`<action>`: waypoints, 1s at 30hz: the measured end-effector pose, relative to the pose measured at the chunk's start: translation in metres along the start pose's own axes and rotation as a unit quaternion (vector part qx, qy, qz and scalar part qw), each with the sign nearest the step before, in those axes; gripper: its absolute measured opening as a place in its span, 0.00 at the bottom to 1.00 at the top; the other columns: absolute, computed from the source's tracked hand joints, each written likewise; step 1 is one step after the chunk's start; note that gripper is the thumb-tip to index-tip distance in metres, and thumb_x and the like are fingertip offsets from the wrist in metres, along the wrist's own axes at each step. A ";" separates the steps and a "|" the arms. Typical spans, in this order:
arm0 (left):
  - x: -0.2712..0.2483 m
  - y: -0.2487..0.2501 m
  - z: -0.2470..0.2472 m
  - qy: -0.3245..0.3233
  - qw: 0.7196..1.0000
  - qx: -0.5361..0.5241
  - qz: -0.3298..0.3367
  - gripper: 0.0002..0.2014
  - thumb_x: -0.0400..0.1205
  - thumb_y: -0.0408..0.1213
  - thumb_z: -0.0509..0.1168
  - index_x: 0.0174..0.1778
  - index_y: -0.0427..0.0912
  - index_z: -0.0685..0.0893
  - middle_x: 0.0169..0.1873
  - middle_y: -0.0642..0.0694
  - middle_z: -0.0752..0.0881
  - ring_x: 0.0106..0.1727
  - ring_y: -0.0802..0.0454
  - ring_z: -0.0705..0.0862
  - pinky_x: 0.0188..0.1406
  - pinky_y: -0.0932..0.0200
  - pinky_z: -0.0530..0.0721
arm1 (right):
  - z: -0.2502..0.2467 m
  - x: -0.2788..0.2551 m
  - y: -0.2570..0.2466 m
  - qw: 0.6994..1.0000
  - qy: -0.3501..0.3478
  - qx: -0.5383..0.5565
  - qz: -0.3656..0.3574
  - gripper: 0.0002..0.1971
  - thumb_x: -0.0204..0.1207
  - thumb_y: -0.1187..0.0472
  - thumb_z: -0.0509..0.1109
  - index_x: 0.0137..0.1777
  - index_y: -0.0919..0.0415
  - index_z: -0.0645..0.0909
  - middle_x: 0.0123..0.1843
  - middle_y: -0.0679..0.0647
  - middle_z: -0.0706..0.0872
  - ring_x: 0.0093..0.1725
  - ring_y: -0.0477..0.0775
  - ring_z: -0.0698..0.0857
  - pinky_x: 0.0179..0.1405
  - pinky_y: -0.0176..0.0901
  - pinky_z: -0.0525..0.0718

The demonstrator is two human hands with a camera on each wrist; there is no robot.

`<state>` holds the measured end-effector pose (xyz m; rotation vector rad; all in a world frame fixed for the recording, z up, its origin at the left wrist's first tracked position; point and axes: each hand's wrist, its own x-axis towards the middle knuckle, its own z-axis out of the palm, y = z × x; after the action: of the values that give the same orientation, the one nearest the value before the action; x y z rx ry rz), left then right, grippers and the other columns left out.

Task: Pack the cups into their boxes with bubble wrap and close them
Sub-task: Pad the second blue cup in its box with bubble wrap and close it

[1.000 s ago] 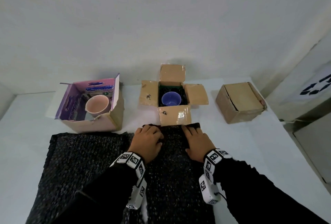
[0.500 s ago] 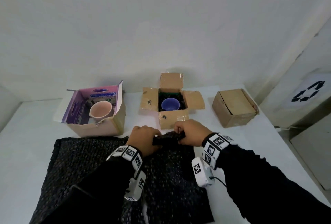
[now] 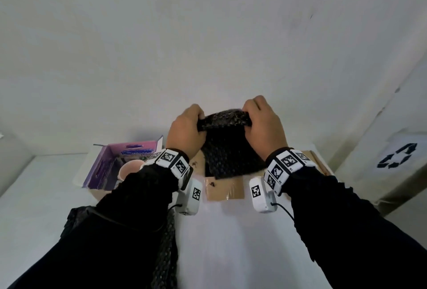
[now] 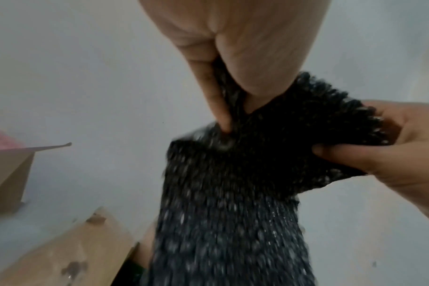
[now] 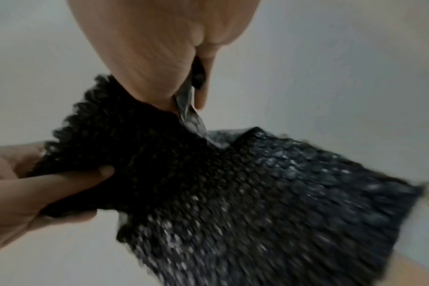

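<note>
I hold a small black bubble wrap sheet [image 3: 227,150] up in the air by its top edge. My left hand [image 3: 188,128] pinches its left corner and my right hand [image 3: 260,123] its right corner. In the left wrist view my left hand [image 4: 229,92] grips the bubble wrap sheet [image 4: 233,203]. In the right wrist view my right hand [image 5: 174,85] clamps the sheet [image 5: 233,193]. The sheet hangs over the open brown box [image 3: 225,190] and hides the blue cup. A pink cup [image 3: 129,168] sits in the purple-lined box [image 3: 105,166] on the left.
A larger black bubble wrap sheet [image 3: 165,254] lies on the white table [image 3: 231,242] under my left forearm. A closed brown box [image 3: 320,162] peeks out behind my right wrist. A white wall stands right behind the boxes, and a bin with a recycling sign [image 3: 397,155] is at the right.
Both hands took the folded sheet's far edge off the table and raised it forward above the open brown box. The blue cup is now hidden behind the sheet.
</note>
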<state>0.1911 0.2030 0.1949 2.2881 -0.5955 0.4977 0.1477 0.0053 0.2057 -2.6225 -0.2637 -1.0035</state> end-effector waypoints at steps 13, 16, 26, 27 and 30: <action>-0.050 -0.074 0.078 -0.129 0.965 0.195 0.122 0.13 0.65 0.31 0.71 0.45 0.42 0.83 0.48 0.45 0.82 0.48 0.42 0.80 0.29 0.55 0.80 | 0.078 -0.066 0.045 0.973 -0.155 -0.105 -0.134 0.15 0.66 0.66 0.54 0.49 0.55 0.77 0.43 0.53 0.80 0.45 0.59 0.78 0.43 0.51 0.73; -0.063 -0.082 0.098 -0.212 0.952 0.208 0.073 0.08 0.71 0.39 0.70 0.44 0.45 0.84 0.43 0.47 0.86 0.47 0.43 0.83 0.34 0.53 0.83 | 0.097 -0.079 0.052 0.951 -0.282 -0.090 -0.087 0.15 0.63 0.64 0.67 0.51 0.53 0.79 0.45 0.51 0.81 0.46 0.58 0.81 0.48 0.51 0.77; -0.055 -0.086 0.106 -0.302 0.901 0.283 0.128 0.11 0.78 0.48 0.60 0.49 0.50 0.85 0.43 0.54 0.89 0.58 0.46 0.77 0.67 0.39 0.70 | 0.121 -0.085 0.063 0.922 -0.382 0.000 -0.063 0.10 0.73 0.47 0.60 0.45 0.54 0.70 0.31 0.49 0.81 0.30 0.56 0.78 0.46 0.48 0.76; -0.057 -0.086 0.109 -0.312 0.899 0.278 0.130 0.20 0.82 0.55 0.53 0.46 0.50 0.87 0.46 0.54 0.88 0.62 0.46 0.76 0.70 0.37 0.64 | 0.122 -0.086 0.063 0.922 -0.381 0.010 -0.064 0.14 0.74 0.43 0.60 0.44 0.53 0.70 0.28 0.48 0.79 0.28 0.55 0.77 0.45 0.45 0.75; -0.059 -0.081 0.109 -0.310 0.888 0.305 0.148 0.27 0.83 0.59 0.47 0.39 0.51 0.90 0.50 0.50 0.83 0.60 0.43 0.75 0.70 0.34 0.62 | 0.127 -0.091 0.068 0.916 -0.387 -0.034 -0.101 0.22 0.74 0.32 0.58 0.43 0.52 0.77 0.33 0.46 0.80 0.36 0.51 0.78 0.49 0.46 0.73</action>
<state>0.2061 0.1932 0.0475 2.9974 -1.2605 0.0626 0.1779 -0.0177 0.0394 -2.9733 -0.6944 0.0432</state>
